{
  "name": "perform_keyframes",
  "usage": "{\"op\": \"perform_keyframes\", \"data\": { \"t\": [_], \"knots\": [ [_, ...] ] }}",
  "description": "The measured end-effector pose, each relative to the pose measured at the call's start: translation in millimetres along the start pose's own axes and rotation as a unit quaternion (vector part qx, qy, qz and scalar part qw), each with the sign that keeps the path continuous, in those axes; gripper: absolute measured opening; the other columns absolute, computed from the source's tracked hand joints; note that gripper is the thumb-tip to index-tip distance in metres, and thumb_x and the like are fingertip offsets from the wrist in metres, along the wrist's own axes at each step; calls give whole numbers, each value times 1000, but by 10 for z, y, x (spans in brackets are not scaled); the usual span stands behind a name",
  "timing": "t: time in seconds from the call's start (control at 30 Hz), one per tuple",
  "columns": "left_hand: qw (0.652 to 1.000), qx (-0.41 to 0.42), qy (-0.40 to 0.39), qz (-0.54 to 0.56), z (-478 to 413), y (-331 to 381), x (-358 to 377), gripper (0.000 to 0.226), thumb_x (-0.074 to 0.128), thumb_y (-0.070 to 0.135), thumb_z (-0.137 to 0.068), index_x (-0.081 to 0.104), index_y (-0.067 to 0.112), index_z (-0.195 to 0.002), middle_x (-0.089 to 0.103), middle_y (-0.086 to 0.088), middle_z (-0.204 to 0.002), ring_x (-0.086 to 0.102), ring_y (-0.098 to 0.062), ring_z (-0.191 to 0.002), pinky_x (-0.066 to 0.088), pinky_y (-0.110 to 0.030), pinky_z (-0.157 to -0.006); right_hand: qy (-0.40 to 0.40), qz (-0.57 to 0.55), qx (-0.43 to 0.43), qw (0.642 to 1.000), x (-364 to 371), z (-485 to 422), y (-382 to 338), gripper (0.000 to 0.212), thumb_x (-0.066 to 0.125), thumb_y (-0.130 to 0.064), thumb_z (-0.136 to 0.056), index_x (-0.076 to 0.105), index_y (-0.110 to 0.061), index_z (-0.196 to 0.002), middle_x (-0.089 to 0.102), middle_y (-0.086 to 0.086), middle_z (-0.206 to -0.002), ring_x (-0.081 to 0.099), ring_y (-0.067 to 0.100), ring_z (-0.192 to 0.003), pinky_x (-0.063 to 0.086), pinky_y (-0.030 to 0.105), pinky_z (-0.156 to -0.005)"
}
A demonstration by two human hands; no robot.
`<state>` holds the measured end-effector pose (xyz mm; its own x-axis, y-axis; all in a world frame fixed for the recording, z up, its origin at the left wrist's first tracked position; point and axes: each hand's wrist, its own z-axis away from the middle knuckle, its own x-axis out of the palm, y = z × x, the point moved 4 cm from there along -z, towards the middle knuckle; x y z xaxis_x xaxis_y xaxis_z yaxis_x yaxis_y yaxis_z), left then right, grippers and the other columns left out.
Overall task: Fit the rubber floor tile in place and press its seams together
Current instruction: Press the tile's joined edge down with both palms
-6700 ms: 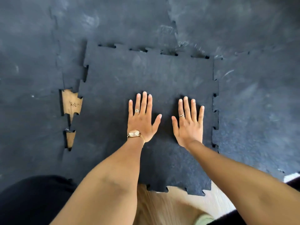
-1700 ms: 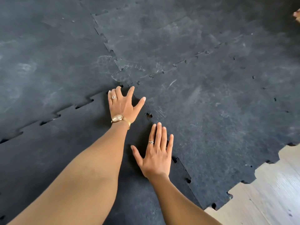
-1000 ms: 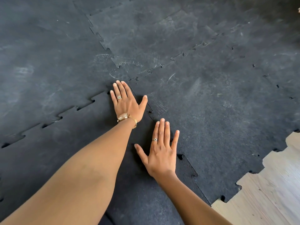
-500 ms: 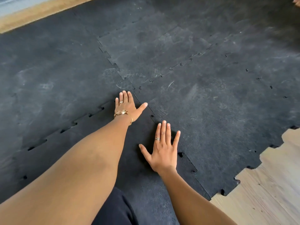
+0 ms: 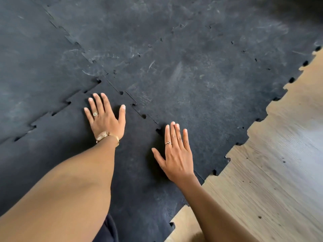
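under both palms: rubber floor tile dropped into the mat, seams not fully shut.
right-hand seam runs diagonally up-left from the right hand, which straddles it; left hand sits inboard near the far corner. both hands flat, fingers spread, gripping nothing. notches along that seam look open; right hand is nearer. wood floor to the right.

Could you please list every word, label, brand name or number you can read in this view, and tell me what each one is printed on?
None can be read.
Rubber floor tile: no print, only pale scuffs on the neighbouring tiles.
Watch on the left hand: face too small and tilted to read.
Rings and wooden floor: no text.
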<state>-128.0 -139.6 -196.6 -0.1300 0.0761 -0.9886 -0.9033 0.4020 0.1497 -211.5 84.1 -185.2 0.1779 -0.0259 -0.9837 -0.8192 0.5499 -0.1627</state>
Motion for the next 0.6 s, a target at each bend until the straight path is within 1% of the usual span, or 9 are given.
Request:
{"op": "perform_keyframes", "data": {
  "t": [0.07, 0.13, 0.3, 0.4, 0.47, 0.53, 0.6],
  "knots": [
    [1000, -2, 3, 6, 7, -4, -2, 78, 24, 59, -98, 7, 10, -156, 3, -13, -164, -1, -28, -151, -3, -49, -121, -19, 13, -15, 1000, 19, -75, 26, 80, 18, -61, -97, 8, -6, -155, 4, 12, -163, -4, 27, -151, -5, 50, -121],
    [1000, 1, 5, 5, 16, -4, 11, 78, 24, 58, -98, 7, 9, -156, 4, -13, -164, -1, -28, -151, -3, -49, -121, -23, -2, -23, 999, 56, -83, 50, 81, 19, -64, -96, 7, -12, -156, 5, 9, -164, -4, 28, -151, -2, 54, -120],
    [1000, 1, 6, -13, 13, 22, 0, 77, 24, 56, -99, 6, 8, -156, 4, -15, -163, 0, -30, -151, -1, -50, -121, -38, -15, -20, 999, 112, -101, 71, 89, 22, -75, -91, 5, -17, -157, 7, 10, -164, -3, 28, -151, 3, 58, -119],
    [1000, -5, -1, -14, 33, 30, -43, 77, 23, 56, -98, 5, 8, -156, 3, -14, -163, -1, -30, -151, -1, -50, -121, -44, -17, -17, 999, 92, -103, 69, 94, 21, -79, -88, 1, -18, -157, 4, 10, -164, -4, 28, -151, 5, 59, -118],
    [1000, -4, -6, -12, 28, 31, -70, 77, 23, 57, -98, 4, 9, -156, 2, -14, -164, -2, -29, -151, -1, -50, -121, -39, -16, -11, 999, 72, -76, 50, 99, 21, -83, -85, -5, -18, -156, -1, 9, -164, -8, 27, -151, 3, 59, -118],
    [1000, -10, -9, -10, 38, 9, -81, 77, 23, 57, -98, 4, 10, -156, 2, -13, -164, -2, -29, -151, -1, -49, -121, -29, -31, -2, 999, 40, -41, 33, 103, 19, -85, -83, -9, -17, -154, -6, 6, -164, -13, 26, -150, -2, 59, -118],
    [1000, -7, -7, -10, 40, 22, -75, 77, 23, 58, -98, 5, 11, -156, 2, -13, -164, -2, -29, -151, -1, -49, -121, -3, -84, 41, 996, -46, -100, 54, 101, 15, -84, -83, -16, -18, -153, -16, 4, -162, -21, 26, -148, -11, 57, -118]
  ]
}}
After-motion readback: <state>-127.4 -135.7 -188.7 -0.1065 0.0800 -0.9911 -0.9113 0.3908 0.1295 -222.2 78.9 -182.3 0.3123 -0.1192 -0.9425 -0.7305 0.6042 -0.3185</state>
